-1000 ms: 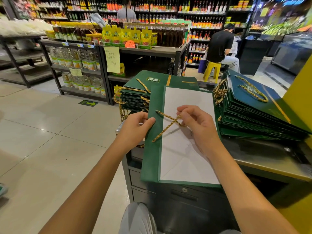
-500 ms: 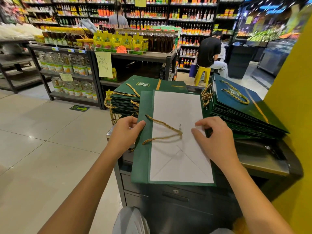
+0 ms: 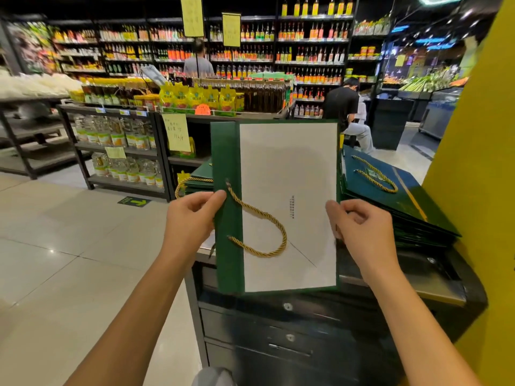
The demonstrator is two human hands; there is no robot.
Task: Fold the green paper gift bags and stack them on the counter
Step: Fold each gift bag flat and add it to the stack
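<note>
Green gift bag upright, left hand, right hand, fingers seemingly pinching its edges

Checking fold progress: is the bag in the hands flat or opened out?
Flat. The bag shows one white panel beside a green strip, no open mouth; left hand and right hand pinch its side edges.

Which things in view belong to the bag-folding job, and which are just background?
Job: held bag, gripped at its edges by left hand and right hand; left stack; right stack; counter.

Background: bottle shelves; yellow packets; seated person; floor arrow.
</note>
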